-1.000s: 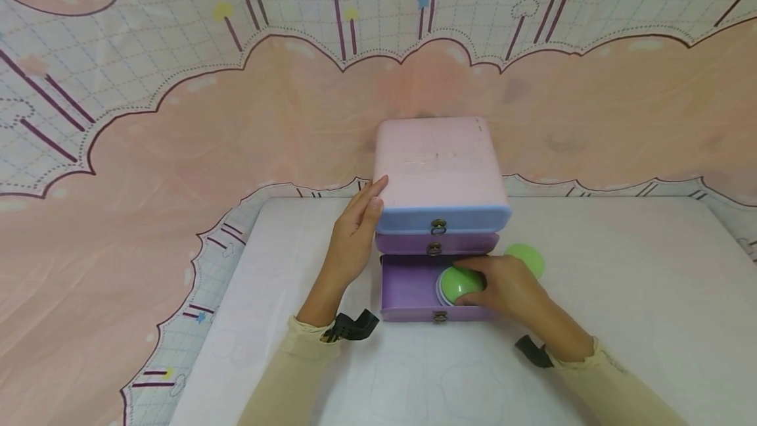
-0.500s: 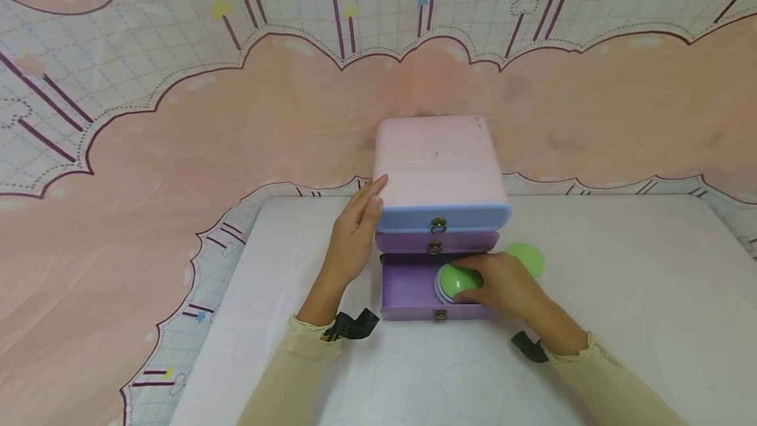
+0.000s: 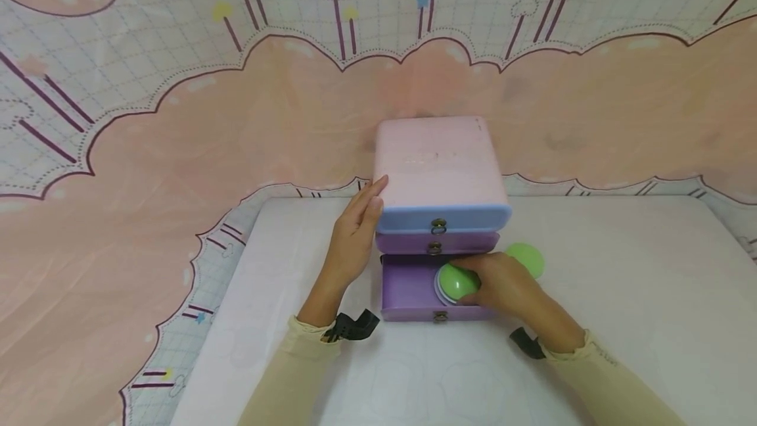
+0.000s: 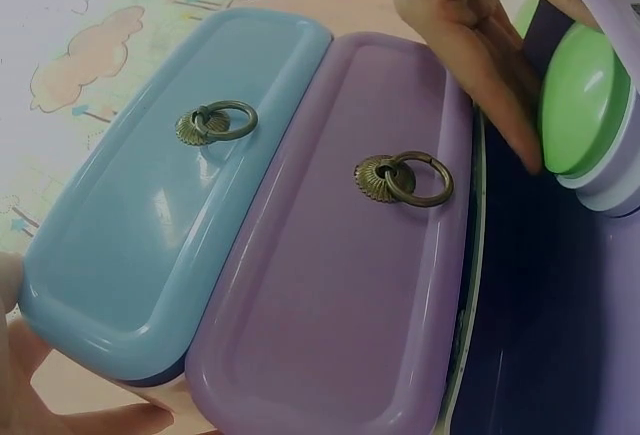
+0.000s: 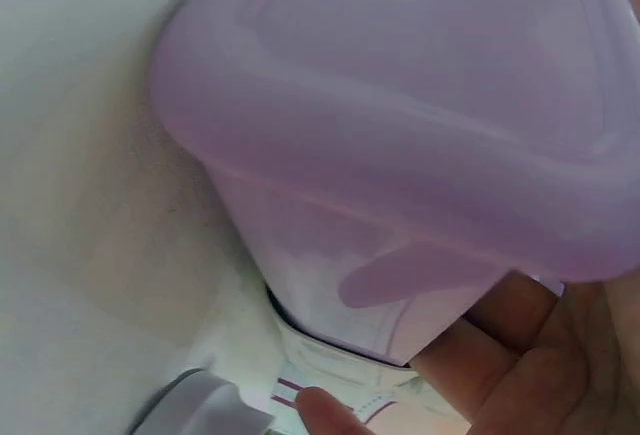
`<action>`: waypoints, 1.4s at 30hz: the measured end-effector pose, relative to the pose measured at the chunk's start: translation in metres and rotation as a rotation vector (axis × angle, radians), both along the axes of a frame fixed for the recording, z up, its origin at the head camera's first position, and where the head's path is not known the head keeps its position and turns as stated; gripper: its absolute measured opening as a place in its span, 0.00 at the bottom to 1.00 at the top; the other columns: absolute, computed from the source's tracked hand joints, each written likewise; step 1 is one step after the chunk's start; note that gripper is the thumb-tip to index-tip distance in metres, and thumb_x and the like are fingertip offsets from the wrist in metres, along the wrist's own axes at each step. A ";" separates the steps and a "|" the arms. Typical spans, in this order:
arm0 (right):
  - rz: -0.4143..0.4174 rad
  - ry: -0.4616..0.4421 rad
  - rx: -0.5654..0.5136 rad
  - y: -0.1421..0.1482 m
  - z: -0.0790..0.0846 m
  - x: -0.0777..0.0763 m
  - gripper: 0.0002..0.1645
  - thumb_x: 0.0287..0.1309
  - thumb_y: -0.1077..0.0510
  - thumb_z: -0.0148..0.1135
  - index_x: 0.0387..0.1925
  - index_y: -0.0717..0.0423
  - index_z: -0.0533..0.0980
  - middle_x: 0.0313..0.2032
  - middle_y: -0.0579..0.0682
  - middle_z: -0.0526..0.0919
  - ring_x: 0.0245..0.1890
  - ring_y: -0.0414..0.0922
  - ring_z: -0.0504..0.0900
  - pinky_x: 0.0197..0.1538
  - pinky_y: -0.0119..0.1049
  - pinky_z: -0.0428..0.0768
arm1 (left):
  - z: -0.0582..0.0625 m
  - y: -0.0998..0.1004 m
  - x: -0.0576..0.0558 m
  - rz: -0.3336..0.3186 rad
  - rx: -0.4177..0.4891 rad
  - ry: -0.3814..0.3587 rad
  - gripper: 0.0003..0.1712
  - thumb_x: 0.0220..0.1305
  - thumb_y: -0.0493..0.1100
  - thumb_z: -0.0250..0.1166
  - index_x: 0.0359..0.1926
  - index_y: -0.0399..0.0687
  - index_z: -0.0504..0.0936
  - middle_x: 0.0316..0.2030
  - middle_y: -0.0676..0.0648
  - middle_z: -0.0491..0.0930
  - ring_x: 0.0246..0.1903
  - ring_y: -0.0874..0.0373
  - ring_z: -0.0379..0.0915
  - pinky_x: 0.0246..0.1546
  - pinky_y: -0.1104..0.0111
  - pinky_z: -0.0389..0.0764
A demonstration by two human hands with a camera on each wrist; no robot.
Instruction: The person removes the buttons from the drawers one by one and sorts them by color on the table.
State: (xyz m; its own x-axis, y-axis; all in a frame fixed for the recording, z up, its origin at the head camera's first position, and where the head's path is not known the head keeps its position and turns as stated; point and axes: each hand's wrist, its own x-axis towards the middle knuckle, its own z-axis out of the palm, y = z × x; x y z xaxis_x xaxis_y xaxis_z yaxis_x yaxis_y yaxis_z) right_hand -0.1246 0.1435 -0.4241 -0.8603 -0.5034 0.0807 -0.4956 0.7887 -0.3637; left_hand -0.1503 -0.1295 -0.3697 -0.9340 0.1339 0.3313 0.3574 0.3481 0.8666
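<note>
In the head view, a black strap (image 3: 353, 325) is at the left wrist, below the centre. Just above it, the left hand (image 3: 353, 235) rests with extended fingers against the left side of the drawer box (image 3: 437, 163), which stands in the middle of the frame. This box has a pink top, a blue upper drawer (image 3: 408, 219) and a purple middle drawer (image 3: 405, 244), both pushed in. Under them, the bottom drawer (image 3: 408, 284) is pulled out. Inside it, in its right part, is the green-topped round container (image 3: 455, 283), which looks slightly tilted. The right hand (image 3: 507, 284) pinches it from the right, between thumb and fingers. Behind this hand, a green disc (image 3: 528, 259) lies on the white table (image 3: 627, 281).
</note>
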 end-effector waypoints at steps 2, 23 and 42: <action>-0.001 0.010 0.009 0.000 0.000 0.000 0.36 0.41 0.48 0.85 0.55 0.53 0.84 0.44 0.47 0.90 0.41 0.44 0.86 0.46 0.44 0.83 | 0.001 0.000 0.000 0.000 -0.001 0.005 0.25 0.82 0.54 0.47 0.75 0.65 0.68 0.76 0.59 0.63 0.79 0.63 0.49 0.78 0.55 0.56; -0.061 0.063 -0.076 0.001 0.004 0.007 0.38 0.46 0.36 0.79 0.57 0.51 0.84 0.30 0.44 0.89 0.26 0.35 0.73 0.33 0.32 0.73 | 0.003 0.000 0.001 0.008 0.012 0.012 0.25 0.82 0.53 0.47 0.75 0.64 0.68 0.76 0.58 0.63 0.79 0.62 0.49 0.78 0.55 0.57; -0.179 0.231 -0.123 -0.002 0.017 0.029 0.33 0.42 0.37 0.80 0.50 0.47 0.87 0.32 0.50 0.92 0.33 0.48 0.89 0.61 0.72 0.66 | -0.001 0.002 0.001 -0.005 0.017 0.019 0.25 0.82 0.53 0.47 0.75 0.64 0.68 0.75 0.59 0.63 0.79 0.63 0.49 0.79 0.55 0.55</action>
